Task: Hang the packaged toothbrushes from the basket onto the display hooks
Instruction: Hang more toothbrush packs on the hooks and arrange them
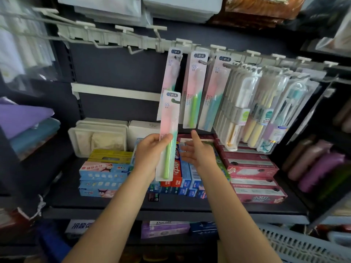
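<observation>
one more toothbrush going up

while three pink and green packs are already hanging on the hooks, the left hand [152, 149] is holding up another packaged toothbrush [168, 135]. the fingers and thumb are curling round the lower half of the pack and pinching it tight. the pack is standing almost straight up, with its hanging hole at the top. it is sitting in front of the shelf, just below the leftmost hanging pack [171, 69] and partly covering its bottom end.

the right hand [197, 150] is reaching out beside the pack. its fingers are straight and spread apart, and it is holding nothing. it is near the pack but not touching it.

some of the job is looking done. the three matching packs are hanging side by side on the rail of display hooks [133, 37], and more toothbrush packs of other kinds are hanging to the right [252, 103]. the hooks on the left part of the rail are bare, so there is room for more.

the pack in the hand is not on a hook yet. it is needing to go up higher so the hole can slide over a hook tip.

a white basket [296, 245] is peeking in at the bottom right corner. what is inside it is hidden, so i cannot tell how many packs are left.

boxes of toothpaste [106, 173] are lying on the shelf below.
</observation>
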Available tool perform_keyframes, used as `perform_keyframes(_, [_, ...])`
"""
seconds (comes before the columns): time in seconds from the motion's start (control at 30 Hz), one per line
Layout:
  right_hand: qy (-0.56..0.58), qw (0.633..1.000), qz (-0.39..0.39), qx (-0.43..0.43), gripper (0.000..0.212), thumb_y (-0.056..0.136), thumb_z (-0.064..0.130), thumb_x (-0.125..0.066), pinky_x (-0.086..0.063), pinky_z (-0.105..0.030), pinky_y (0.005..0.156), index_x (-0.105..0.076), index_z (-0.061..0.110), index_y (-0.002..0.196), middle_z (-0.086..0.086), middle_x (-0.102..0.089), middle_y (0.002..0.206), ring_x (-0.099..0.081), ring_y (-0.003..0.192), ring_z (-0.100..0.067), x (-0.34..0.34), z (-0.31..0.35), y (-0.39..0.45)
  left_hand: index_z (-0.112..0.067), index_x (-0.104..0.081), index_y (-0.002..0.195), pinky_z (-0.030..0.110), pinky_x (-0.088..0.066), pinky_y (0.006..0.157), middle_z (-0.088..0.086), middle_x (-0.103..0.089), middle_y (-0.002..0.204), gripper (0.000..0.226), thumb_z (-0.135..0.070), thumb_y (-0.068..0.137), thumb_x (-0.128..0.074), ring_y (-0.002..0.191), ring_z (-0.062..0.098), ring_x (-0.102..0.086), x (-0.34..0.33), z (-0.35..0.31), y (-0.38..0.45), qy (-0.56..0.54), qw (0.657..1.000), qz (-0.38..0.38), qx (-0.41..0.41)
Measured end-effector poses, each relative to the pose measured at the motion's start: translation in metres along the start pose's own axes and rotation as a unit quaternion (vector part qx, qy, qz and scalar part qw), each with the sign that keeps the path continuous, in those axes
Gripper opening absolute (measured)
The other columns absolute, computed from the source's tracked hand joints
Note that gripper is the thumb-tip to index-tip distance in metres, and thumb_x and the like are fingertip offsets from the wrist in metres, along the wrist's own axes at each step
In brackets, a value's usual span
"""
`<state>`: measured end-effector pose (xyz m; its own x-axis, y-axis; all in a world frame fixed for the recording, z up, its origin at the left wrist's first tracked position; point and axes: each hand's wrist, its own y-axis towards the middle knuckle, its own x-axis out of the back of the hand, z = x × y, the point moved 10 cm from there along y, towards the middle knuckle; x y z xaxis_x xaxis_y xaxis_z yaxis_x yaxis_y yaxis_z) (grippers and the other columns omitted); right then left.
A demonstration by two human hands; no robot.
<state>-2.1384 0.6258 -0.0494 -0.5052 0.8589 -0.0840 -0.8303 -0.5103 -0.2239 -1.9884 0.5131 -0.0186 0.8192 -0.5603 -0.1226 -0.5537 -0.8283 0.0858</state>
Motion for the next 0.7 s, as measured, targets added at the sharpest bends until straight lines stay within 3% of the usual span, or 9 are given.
perform_keyframes(0.13, [-0.028, 0.988, 0.091, 0.120, 0.039, 0.097, 0.046, -0.061, -0.058, -0.029, 0.069, -0.072, 0.009, 0.106, -0.010, -0.076, 0.092, -0.072, 0.078, -0.019, 0.005, 0.028, -0.037, -0.018, -0.077, 0.092, 0.048, -0.057, 0.093, 0.000, -0.078, 0.091, 0.021, -0.037, 0.083, -0.080, 0.093, 0.023, -0.074, -0.019, -0.004, -0.012, -0.017, 0.999, 0.040, 0.019])
perform_keyframes(0.23, [-0.061, 0.968, 0.139, 0.200, 0.022, 0.096, 0.030, -0.068, -0.059, -0.035, 0.081, -0.072, 0.012, 0.106, -0.012, -0.074, 0.102, -0.070, 0.093, -0.021, 0.014, 0.048, -0.064, -0.018, -0.079, 0.092, 0.048, -0.056, 0.097, 0.002, -0.079, 0.093, 0.018, -0.033, 0.082, -0.081, 0.094, 0.023, -0.074, -0.043, -0.015, -0.025, -0.041, 0.996, 0.075, 0.022])
perform_keyframes(0.4, [-0.043, 0.957, 0.110, 0.266, 0.013, 0.094, 0.019, -0.071, -0.057, -0.034, 0.081, -0.071, 0.015, 0.106, -0.006, -0.077, 0.098, -0.072, 0.091, -0.020, 0.056, 0.073, -0.092, -0.020, -0.080, 0.102, 0.044, -0.055, 0.098, -0.001, -0.079, 0.099, 0.024, -0.031, 0.081, -0.082, 0.101, 0.019, -0.073, -0.081, -0.035, -0.045, -0.051, 0.992, 0.112, 0.008])
perform_keyframes(0.5, [0.002, 0.952, 0.089, 0.292, 0.008, 0.097, 0.014, -0.066, -0.053, -0.029, 0.074, -0.067, 0.014, 0.104, -0.003, -0.075, 0.086, -0.069, 0.080, -0.015, 0.076, 0.090, -0.105, -0.022, -0.077, 0.098, 0.036, -0.059, 0.083, -0.003, -0.079, 0.093, 0.012, -0.018, 0.087, -0.077, 0.088, 0.010, -0.073, -0.098, -0.047, -0.056, -0.043, 0.991, 0.127, -0.019])
perform_keyframes(0.53, [0.006, 0.950, 0.086, 0.299, 0.007, 0.097, 0.015, -0.066, -0.053, -0.034, 0.075, -0.067, 0.014, 0.104, -0.006, -0.075, 0.084, -0.067, 0.081, -0.019, 0.081, 0.095, -0.107, -0.023, -0.077, 0.098, 0.035, -0.058, 0.079, -0.003, -0.079, 0.092, 0.012, -0.017, 0.087, -0.076, 0.086, 0.010, -0.072, -0.102, -0.050, -0.060, -0.040, 0.991, 0.127, -0.027])
perform_keyframes(0.6, [0.014, 0.947, 0.091, 0.307, 0.009, 0.097, 0.019, -0.067, -0.053, -0.048, 0.081, -0.067, 0.014, 0.104, -0.019, -0.074, 0.089, -0.064, 0.084, -0.030, 0.084, 0.103, -0.112, -0.021, -0.076, 0.099, 0.027, -0.058, 0.071, -0.005, -0.078, 0.086, 0.013, -0.016, 0.087, -0.076, 0.080, 0.007, -0.070, -0.106, -0.058, -0.065, -0.045, 0.991, 0.121, -0.043])
perform_keyframes(0.7, [0.032, 0.945, 0.097, 0.310, 0.012, 0.093, 0.025, -0.069, -0.047, -0.049, 0.080, -0.069, 0.016, 0.101, -0.035, -0.066, 0.096, -0.057, 0.083, -0.032, 0.085, 0.113, -0.118, -0.014, -0.076, 0.104, 0.020, -0.053, 0.062, -0.008, -0.075, 0.078, 0.017, -0.015, 0.087, -0.076, 0.072, 0.002, -0.067, -0.108, -0.070, -0.070, -0.054, 0.992, 0.103, -0.055])
